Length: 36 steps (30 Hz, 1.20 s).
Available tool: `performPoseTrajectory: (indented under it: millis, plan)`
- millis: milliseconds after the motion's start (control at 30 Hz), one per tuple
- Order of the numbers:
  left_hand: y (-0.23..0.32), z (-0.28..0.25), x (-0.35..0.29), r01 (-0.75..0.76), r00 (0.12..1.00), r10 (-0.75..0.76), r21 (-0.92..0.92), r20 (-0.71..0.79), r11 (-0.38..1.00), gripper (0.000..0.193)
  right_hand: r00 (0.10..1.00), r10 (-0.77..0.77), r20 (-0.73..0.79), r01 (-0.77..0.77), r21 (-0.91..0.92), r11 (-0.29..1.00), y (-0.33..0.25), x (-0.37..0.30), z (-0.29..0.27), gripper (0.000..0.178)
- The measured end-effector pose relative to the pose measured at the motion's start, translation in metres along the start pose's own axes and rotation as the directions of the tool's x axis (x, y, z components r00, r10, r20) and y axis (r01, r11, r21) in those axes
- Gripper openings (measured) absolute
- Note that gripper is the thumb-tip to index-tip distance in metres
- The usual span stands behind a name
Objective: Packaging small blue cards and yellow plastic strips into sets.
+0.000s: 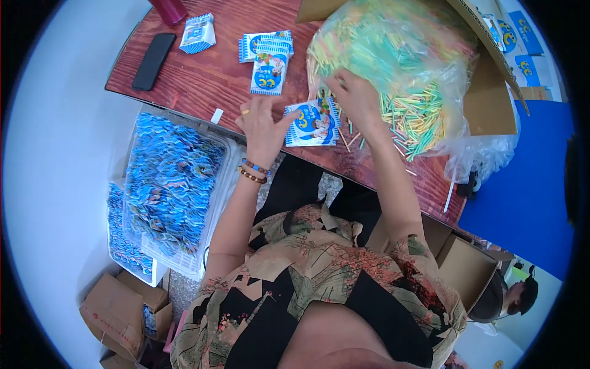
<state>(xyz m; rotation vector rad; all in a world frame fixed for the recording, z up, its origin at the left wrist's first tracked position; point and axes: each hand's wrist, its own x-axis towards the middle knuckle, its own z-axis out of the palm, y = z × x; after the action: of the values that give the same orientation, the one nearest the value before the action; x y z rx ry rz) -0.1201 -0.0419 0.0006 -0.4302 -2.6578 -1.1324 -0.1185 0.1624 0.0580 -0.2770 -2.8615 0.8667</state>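
Small blue-and-white packets (311, 125) lie overlapped near the table's front edge, between my two hands. My left hand (264, 128) is over their left side, fingers spread and bent, with its thumb at the packets' left edge. It wears a ring and beaded bracelets at the wrist. To their upper right hovers my right hand (357, 101), its fingers loosely curled and apart, beside a heap of thin pastel sticks (419, 120). No held thing shows in it, though part of its palm is hidden. Another stack of similar packets (268, 72) lies just beyond my left hand.
The sticks spill from a large clear plastic bag (393, 46) in a cardboard box (491, 104). A black phone (153, 61), a single packet (198, 33) and a dark red container (168, 9) occupy the far left. Beside the table, a plastic bin (175, 184) brims with blue packets.
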Motion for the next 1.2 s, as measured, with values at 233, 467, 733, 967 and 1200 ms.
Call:
performPoseTrajectory:
  millis: [233,467,733,967,1200]
  plan:
    - [0.007,0.018,0.000,-0.066,0.998,0.066,-0.035,0.009,0.997,0.029,0.935,-0.139,-0.326,0.048,-0.274,0.961,0.105,-0.077,-0.016,0.017]
    - [0.010,0.004,0.011,-0.279,0.959,0.276,-0.037,-0.058,0.960,0.018,0.980,0.038,-0.197,0.028,0.320,0.947,0.063,-0.083,-0.023,0.017]
    - [0.063,0.006,0.002,0.142,0.969,0.048,-0.707,0.242,0.693,0.015,0.990,0.132,0.042,-0.094,0.905,0.416,0.032,-0.086,-0.009,0.013]
    - [0.090,0.019,-0.022,0.385,0.911,-0.025,-0.829,0.411,0.406,0.014,0.984,0.179,-0.015,-0.044,0.947,0.317,0.042,-0.115,-0.012,0.015]
    - [0.096,0.029,-0.037,0.401,0.914,-0.094,-0.840,0.395,0.366,0.011,0.987,0.154,-0.034,-0.050,0.860,0.508,0.063,-0.128,-0.015,0.013]
